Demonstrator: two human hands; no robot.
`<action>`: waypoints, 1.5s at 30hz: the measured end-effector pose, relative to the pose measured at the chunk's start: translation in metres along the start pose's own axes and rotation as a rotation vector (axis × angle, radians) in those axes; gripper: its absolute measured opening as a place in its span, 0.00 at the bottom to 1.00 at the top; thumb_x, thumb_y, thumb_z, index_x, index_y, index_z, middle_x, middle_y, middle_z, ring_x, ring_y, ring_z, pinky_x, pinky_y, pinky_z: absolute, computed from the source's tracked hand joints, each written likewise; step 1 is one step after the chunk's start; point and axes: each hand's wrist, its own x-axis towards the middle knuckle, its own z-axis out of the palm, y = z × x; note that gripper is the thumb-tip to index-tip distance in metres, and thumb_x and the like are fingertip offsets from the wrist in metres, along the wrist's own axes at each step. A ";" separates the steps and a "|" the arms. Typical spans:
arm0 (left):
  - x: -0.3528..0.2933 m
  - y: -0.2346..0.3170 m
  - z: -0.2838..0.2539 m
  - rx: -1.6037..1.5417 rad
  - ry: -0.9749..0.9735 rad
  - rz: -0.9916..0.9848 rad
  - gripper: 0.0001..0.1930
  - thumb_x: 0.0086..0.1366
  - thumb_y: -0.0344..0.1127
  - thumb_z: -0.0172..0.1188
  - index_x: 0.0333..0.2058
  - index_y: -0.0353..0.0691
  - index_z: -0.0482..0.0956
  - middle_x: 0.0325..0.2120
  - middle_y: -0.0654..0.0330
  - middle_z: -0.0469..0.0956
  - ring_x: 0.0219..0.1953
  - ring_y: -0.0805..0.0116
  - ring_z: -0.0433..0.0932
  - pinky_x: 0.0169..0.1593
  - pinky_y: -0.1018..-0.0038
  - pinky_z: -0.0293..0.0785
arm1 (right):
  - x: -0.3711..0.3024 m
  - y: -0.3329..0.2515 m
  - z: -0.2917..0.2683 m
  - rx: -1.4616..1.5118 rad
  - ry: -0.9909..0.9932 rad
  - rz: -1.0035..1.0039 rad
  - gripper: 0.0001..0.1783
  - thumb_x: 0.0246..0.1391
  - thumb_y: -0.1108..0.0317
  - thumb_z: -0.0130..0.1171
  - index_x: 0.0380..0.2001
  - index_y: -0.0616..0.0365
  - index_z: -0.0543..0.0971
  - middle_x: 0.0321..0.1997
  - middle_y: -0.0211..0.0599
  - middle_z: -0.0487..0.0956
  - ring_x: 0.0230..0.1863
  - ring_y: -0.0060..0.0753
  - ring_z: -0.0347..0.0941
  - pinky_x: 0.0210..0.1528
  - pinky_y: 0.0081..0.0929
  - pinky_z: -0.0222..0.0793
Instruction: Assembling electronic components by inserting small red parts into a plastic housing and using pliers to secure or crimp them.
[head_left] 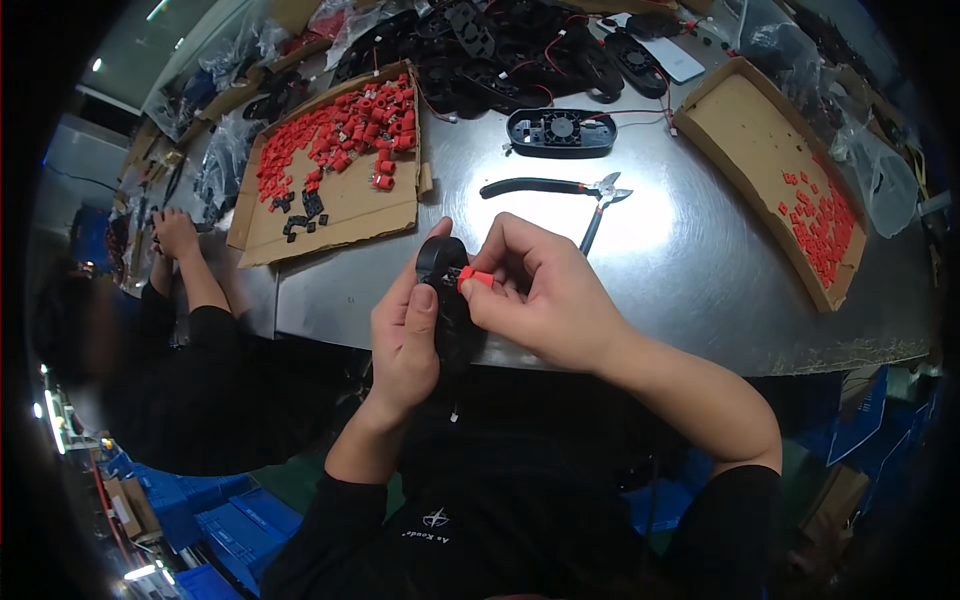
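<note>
In our left hand (405, 345) we grip a black casing (455, 315), thumb pressed against its side, just over the near edge of the tabletop (680, 310). Our right hand (550, 300) pinches a small red part (475, 278) between thumb and fingers at the casing's face. We judge that we are fitting or adjusting this red part; whether it is seated, we cannot tell. The next move seems to call for a steady casing and a careful, straight push.

To our left, a shallow cardboard tray (370, 210) holds many chunky red pieces (365, 125), with a few black bits (305, 215) near its front. To our right, a second cardboard tray (740, 110) has smaller red pieces (820, 225) gathered toward its near end, the far end mostly bare.
</note>
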 end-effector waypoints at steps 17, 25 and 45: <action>0.001 -0.005 0.007 0.242 0.268 0.206 0.19 0.76 0.38 0.59 0.57 0.29 0.72 0.48 0.43 0.84 0.43 0.63 0.86 0.48 0.70 0.81 | 0.007 0.016 0.002 0.061 -0.083 0.015 0.08 0.66 0.69 0.65 0.42 0.60 0.77 0.37 0.24 0.78 0.37 0.12 0.71 0.39 0.16 0.67; 0.005 0.016 -0.005 0.306 0.080 0.071 0.15 0.73 0.36 0.63 0.52 0.33 0.73 0.48 0.42 0.85 0.42 0.56 0.89 0.42 0.68 0.83 | 0.003 0.006 -0.002 -0.256 -0.032 -0.030 0.08 0.65 0.71 0.65 0.43 0.60 0.77 0.39 0.25 0.79 0.35 0.10 0.72 0.37 0.15 0.68; 0.027 0.007 -0.050 0.708 -0.352 0.219 0.27 0.60 0.39 0.74 0.57 0.39 0.77 0.45 0.53 0.82 0.45 0.51 0.80 0.49 0.60 0.78 | 0.017 0.013 -0.027 -1.209 -0.115 -0.585 0.34 0.42 0.62 0.79 0.53 0.55 0.75 0.54 0.40 0.79 0.51 0.44 0.78 0.55 0.41 0.73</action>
